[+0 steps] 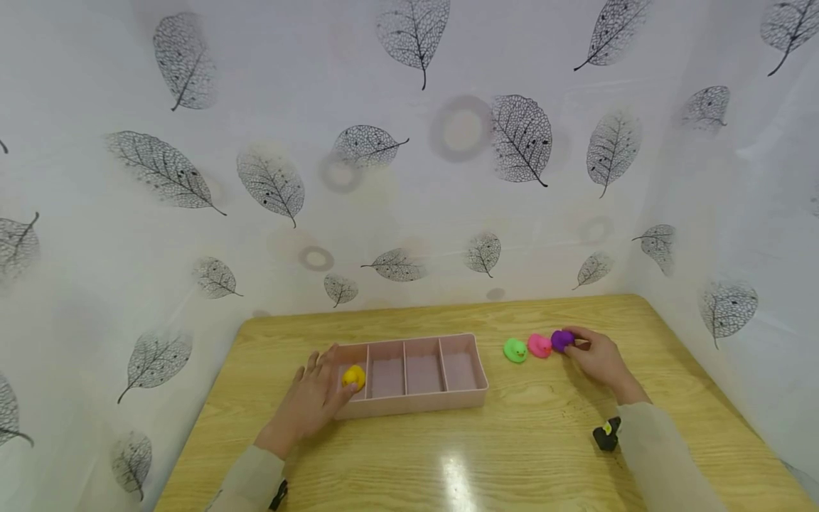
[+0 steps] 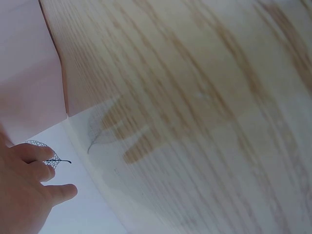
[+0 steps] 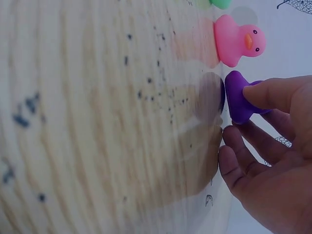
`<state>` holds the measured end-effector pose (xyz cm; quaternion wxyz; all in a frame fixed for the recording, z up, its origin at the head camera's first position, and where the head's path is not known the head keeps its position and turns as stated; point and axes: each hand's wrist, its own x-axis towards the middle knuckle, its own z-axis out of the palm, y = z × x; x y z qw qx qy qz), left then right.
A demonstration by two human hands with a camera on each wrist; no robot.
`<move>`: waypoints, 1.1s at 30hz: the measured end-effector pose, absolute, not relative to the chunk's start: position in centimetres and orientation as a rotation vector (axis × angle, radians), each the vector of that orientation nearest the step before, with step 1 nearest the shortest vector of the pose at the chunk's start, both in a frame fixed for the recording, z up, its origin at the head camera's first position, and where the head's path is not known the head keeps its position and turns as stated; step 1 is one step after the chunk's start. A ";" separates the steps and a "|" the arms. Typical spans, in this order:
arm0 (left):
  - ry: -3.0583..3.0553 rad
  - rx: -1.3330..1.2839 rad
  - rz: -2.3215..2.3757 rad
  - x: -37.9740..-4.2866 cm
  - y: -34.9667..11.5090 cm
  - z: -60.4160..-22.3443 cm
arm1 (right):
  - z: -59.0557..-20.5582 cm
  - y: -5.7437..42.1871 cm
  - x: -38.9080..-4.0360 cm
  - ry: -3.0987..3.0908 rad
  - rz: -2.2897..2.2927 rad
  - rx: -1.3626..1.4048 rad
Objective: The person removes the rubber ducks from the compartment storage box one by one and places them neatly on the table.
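Observation:
Between the thumb and fingers of my right hand [image 1: 600, 358], a purple toy duck [image 3: 236, 97] is pinched on the tabletop. Beside it sits a pink toy duck [image 1: 539, 345], and left of that a green toy duck [image 1: 515, 350]. My left hand [image 1: 308, 402] rests at the left end of a pale pink four-section box [image 1: 416, 406], fingers spread and mostly straight, thumb over the front rim. A yellow toy duck [image 1: 354, 377] lies in the leftmost compartment, close to that thumb. In the left wrist view, several fingers [image 2: 61, 193] extend past the box corner.
The wooden table [image 1: 512, 441] runs back to a white leaf-patterned curtain [image 1: 397, 192], which also hangs along both sides. Dark straps with small devices show at both wrists. Small dark specks mark the tabletop in the right wrist view.

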<state>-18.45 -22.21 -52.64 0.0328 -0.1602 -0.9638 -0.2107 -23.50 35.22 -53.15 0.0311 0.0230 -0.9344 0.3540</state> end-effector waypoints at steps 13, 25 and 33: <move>-2.973 -0.491 -0.641 -18.5 -22.1 -52.5 | -53.5 35.7 -23.9 -2.908 1.072 0.059; -2.974 -0.498 -0.634 -18.6 -22.2 -52.7 | -53.4 35.8 -23.9 -2.930 1.055 0.052; -2.973 -0.494 -0.644 -18.4 -22.2 -52.6 | -49.9 34.8 -23.0 -2.922 1.060 0.053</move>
